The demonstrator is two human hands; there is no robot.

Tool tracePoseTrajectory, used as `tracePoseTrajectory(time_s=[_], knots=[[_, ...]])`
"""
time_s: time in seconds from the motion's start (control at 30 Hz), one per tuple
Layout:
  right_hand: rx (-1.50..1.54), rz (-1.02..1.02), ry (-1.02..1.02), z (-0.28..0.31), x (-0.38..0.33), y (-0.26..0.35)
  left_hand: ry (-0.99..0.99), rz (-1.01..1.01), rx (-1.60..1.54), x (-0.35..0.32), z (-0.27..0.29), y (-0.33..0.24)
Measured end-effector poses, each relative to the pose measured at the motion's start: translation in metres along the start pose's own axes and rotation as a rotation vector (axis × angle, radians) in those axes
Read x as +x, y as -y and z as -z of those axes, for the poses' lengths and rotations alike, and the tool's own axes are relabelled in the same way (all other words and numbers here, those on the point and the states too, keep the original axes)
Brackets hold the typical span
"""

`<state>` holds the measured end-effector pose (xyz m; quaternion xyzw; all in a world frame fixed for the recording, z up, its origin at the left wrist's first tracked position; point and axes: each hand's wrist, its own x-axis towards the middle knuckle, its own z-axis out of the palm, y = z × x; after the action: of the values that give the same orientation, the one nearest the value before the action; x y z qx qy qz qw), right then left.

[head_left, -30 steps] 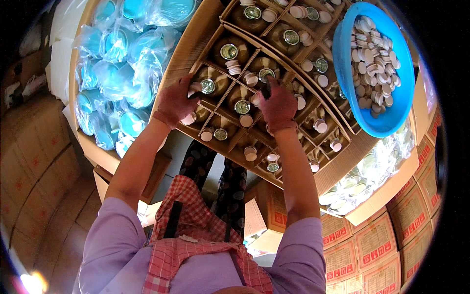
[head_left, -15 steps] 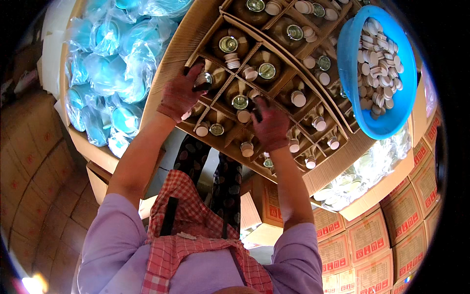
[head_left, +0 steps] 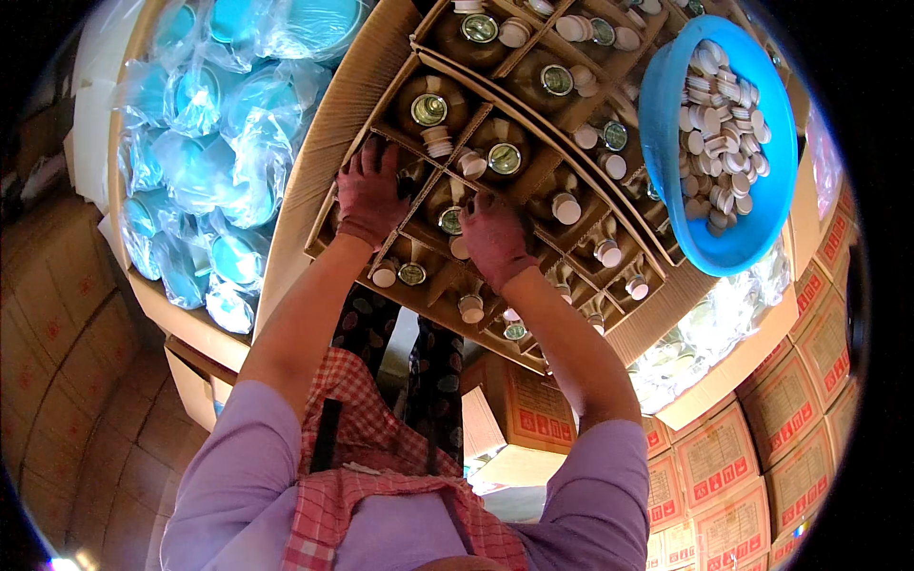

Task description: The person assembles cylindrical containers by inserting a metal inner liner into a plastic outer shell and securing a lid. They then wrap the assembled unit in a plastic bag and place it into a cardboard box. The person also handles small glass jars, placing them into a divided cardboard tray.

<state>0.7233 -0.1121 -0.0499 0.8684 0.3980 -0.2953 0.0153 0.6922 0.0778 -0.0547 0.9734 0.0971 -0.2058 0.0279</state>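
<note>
A cardboard box (head_left: pixel 286 238) with crossed dividers (head_left: pixel 481 103) holds clear glass bottles (head_left: pixel 430 109), one to a cell; some carry pale round caps (head_left: pixel 566 207) on top. My left hand (head_left: pixel 371 195), in a dark red glove, bends its fingers over a bottle in a left-hand cell and hides its mouth. My right hand (head_left: pixel 495 238), gloved alike, has its fingers bunched together beside the open mouth of another bottle (head_left: pixel 450 221). What either hand grips is hidden. Short stacks of pale caps (head_left: pixel 437 142) sit beside several bottles.
A blue plastic basin (head_left: pixel 657 143) of loose pale discs (head_left: pixel 728 143) rests on the box's right side. At left, a carton holds plastic-wrapped turquoise items (head_left: pixel 205 100). More wrapped items (head_left: pixel 709 328) lie at lower right, near stacked printed cartons (head_left: pixel 728 457).
My left hand has shifted slightly right and now covers the bottle mouth that showed before. My right hand has moved left and up, its fingers drawn in. The view has shifted slightly.
</note>
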Motion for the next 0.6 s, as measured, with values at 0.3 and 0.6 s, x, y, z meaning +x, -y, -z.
tracePoseTrajectory(time_s=[0.3, 0.6], knots=[[0.087, -0.259, -0.296, 0.05, 0.013, -0.021, 0.081, 0.113, -0.14, 0.019, 0.007, -0.011], [0.073, 0.004, -0.141, 0.032, 0.06, -0.046, 0.078, 0.081, -0.247, 0.022, 0.009, -0.005]])
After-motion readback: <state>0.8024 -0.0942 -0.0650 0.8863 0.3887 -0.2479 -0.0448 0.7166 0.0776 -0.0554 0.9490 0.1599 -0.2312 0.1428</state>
